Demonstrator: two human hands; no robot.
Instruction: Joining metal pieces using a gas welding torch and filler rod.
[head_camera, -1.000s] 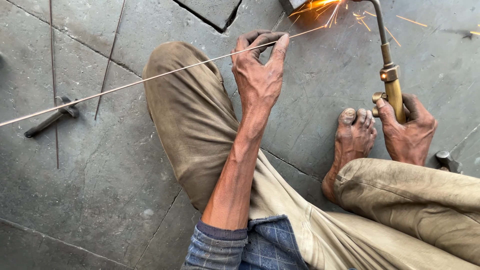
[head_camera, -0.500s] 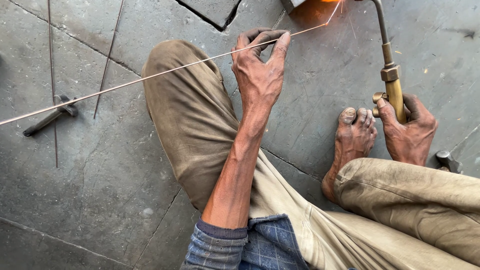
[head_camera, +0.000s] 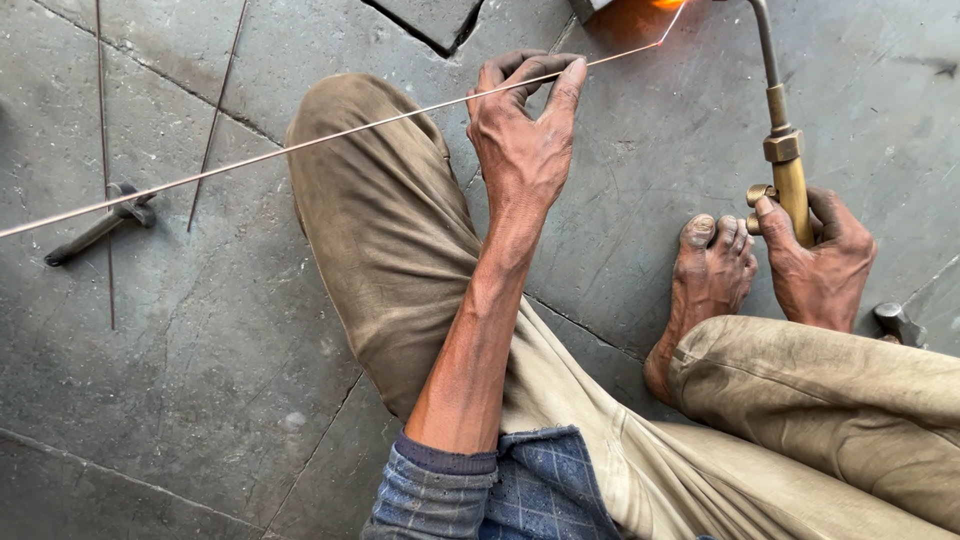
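The left hand (head_camera: 522, 140) pinches a long thin filler rod (head_camera: 300, 145) between thumb and fingertips, its grip clenched lightly around the wire just above the bent knee. The rod runs from the far left edge of the view, across the knee, through the fingers and up to a glowing orange spot (head_camera: 668, 5) at the top edge. Its tip sits right in that glow, bent slightly upward at the end.

Over on the other side, the right hand (head_camera: 818, 262) wraps firmly round the brass handle of a gas torch (head_camera: 785, 160), grip tight, thumb resting by the small valve knob. The torch's thin neck rises to the top of the frame; its nozzle is out of view, but it points toward the same hot spot, beside the corner of a metal piece (head_camera: 590, 8) that is mostly cut off.

Judging by the glow, the joint is hot and the rod is being fed in, so the brazing looks mid-course; how much seam is finished cannot be told, since the workpiece is nearly all hidden.

A bare foot (head_camera: 705, 290) rests on the stone floor (head_camera: 200, 380) just beside the torch hand. Spare rods (head_camera: 102, 150) lie on the floor at left, crossing a small dark tool (head_camera: 100, 225).
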